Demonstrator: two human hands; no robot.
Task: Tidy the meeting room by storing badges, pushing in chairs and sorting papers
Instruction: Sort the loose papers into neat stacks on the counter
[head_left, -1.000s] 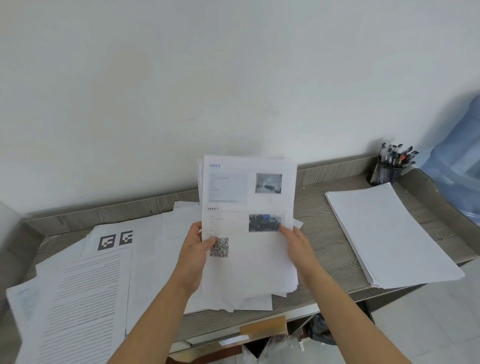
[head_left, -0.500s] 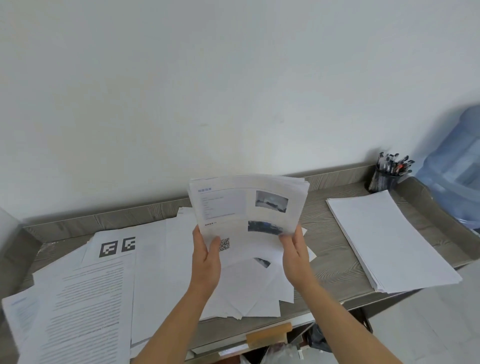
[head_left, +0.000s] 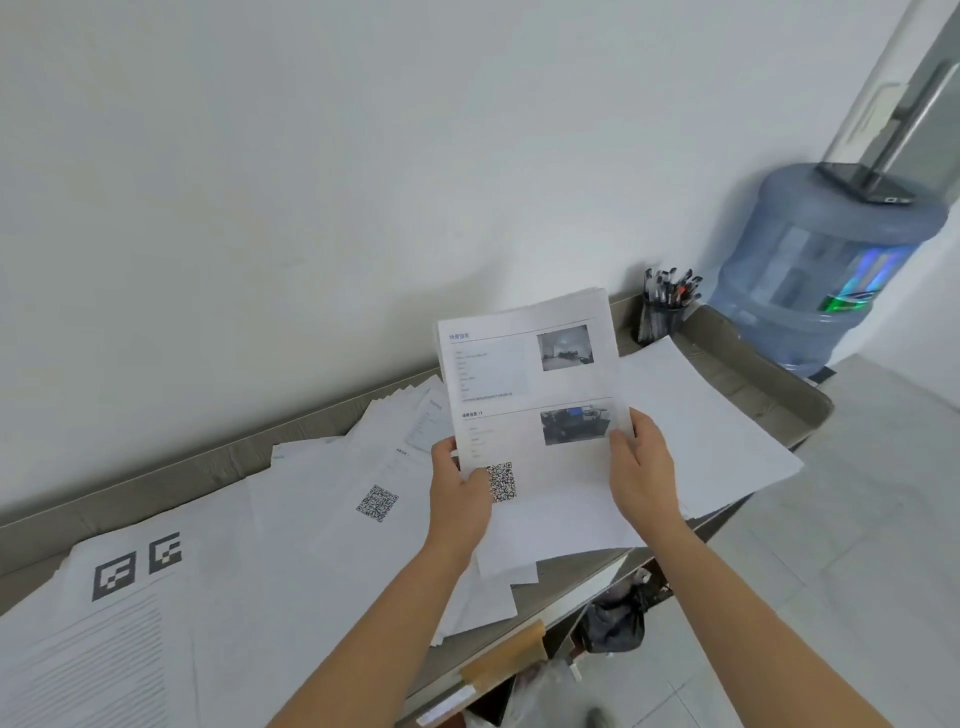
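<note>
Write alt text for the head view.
Left hand and right hand hold a sheaf of white printed sheets above a grey wooden shelf strewn with loose papers. A blank white stack, black pen cup and blue water jug sit rightward.

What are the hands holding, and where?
A stack of printed papers: the left hand pinches its lower left edge, the right hand its right edge.
</note>
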